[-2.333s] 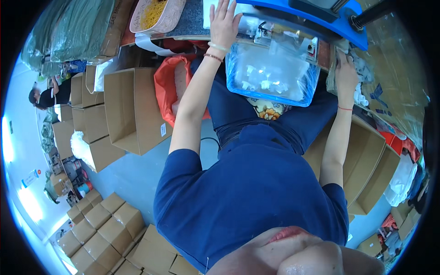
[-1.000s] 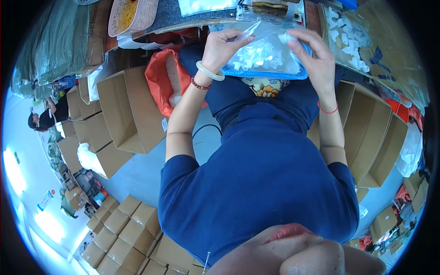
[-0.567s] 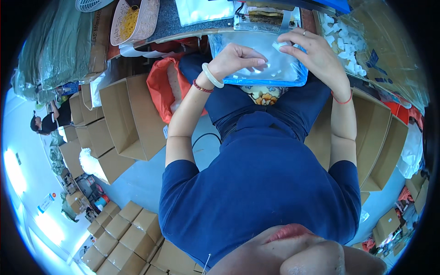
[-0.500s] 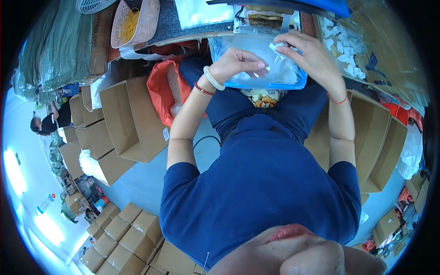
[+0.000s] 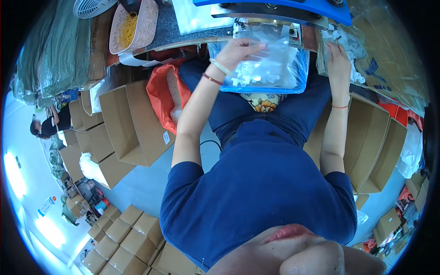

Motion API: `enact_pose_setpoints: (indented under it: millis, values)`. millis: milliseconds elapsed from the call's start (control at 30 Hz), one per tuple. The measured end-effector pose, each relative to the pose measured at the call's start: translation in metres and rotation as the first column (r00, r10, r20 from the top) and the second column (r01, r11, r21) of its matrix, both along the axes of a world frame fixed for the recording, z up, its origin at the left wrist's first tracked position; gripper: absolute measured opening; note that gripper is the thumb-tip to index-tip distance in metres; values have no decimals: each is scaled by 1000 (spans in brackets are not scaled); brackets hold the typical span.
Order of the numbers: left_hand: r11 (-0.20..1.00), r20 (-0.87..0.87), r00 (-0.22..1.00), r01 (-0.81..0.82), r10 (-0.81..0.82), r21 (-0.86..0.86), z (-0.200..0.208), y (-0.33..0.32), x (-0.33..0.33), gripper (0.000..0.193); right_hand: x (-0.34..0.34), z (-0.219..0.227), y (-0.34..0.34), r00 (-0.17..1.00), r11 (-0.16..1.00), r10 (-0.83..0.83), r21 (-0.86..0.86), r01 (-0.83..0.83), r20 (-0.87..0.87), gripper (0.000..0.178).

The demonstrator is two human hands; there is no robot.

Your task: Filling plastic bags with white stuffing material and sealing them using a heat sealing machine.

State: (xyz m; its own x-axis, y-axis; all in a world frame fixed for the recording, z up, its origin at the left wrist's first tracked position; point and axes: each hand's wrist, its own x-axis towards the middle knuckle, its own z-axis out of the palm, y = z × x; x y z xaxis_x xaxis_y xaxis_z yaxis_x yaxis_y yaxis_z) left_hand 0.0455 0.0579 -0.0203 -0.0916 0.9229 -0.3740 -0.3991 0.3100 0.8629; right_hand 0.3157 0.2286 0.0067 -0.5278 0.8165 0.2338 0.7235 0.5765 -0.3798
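Observation:
My left hand (image 5: 240,54) is closed, with its thumb and fingers pinching the edge of a clear plastic bag (image 5: 275,39). Beneath it on my lap rests a blue-rimmed tray (image 5: 301,83), lined with clear film. Small white plastic pieces (image 5: 250,81) lie at its near side. My right hand (image 5: 339,68) is at the near left edge of a heap of similar white plastic pieces (image 5: 355,48) on the right of the bench. Its fingers are bent close together, and what they hold, if anything, is hidden.
A metal-and-blue machine (image 5: 275,13) stands over the bench edge ahead. To the left are a white basket (image 5: 149,34) of yellow rubber bands and an orange sack (image 5: 158,94). Open cardboard boxes (image 5: 133,119) flank my legs. Another person (image 5: 48,123) is far left.
My right hand has moved right, from above the tray to the white heap. My left hand has shifted slightly away from me. The machine's blue part has come further into view.

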Motion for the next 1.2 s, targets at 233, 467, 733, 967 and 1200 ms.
enact_pose_setpoints:
  millis: [233, 467, 733, 967, 1200]
  values:
    - [907, -900, -113, 30, 421, 420, -29, -15, -97, 43, -8, -14, 17, 985, 966, 174, 195, -171, 2, 24]
    - [904, -848, -313, 127, 427, 408, -39, -51, -74, 21, 4, -18, 27, 979, 958, 192, 204, -201, 65, 27]
    - [882, -840, -271, 102, 470, 460, -16, -47, -76, 14, 6, 15, 6, 935, 997, -33, -80, 5, -353, 29]
    - [952, -721, 621, -188, 307, 243, 47, -54, -9, 23, -28, 56, -84, 878, 851, 34, -446, -276, -477, 21]
    - [989, -619, 772, -99, 144, 106, 54, -46, 9, 21, -63, 92, -84, 723, 852, 288, -177, -493, -628, 21]
